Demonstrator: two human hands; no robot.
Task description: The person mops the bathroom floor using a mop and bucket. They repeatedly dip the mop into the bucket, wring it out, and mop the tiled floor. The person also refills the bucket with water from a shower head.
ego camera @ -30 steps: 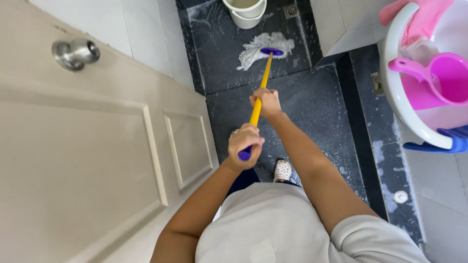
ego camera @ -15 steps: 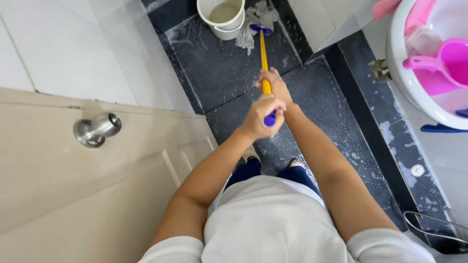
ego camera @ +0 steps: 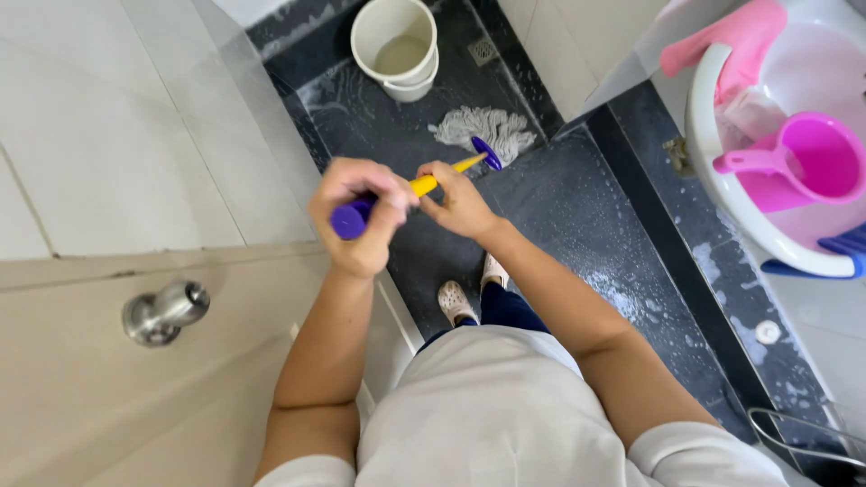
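Observation:
My left hand (ego camera: 361,216) grips the purple top end of a yellow mop handle (ego camera: 446,171). My right hand (ego camera: 460,200) holds the same handle a little lower down. The handle runs away from me to a purple socket and a white string mop head (ego camera: 483,129), which lies on the wet dark floor (ego camera: 577,216). A white bucket (ego camera: 394,45) with murky water stands just beyond the mop head. My feet in pale clogs (ego camera: 456,302) stand on the dark floor below my hands.
A beige door with a round metal knob (ego camera: 162,311) is at my left. At the right is a white basin (ego camera: 749,216) holding a pink scoop (ego camera: 794,162) and a pink cloth (ego camera: 722,41). A floor drain (ego camera: 483,51) sits by the bucket. White tiled walls flank the floor.
The mop head has come back from beside the bucket toward me. Both hands have risen and shifted left on the handle, and the view has tilted so the door knob sits lower.

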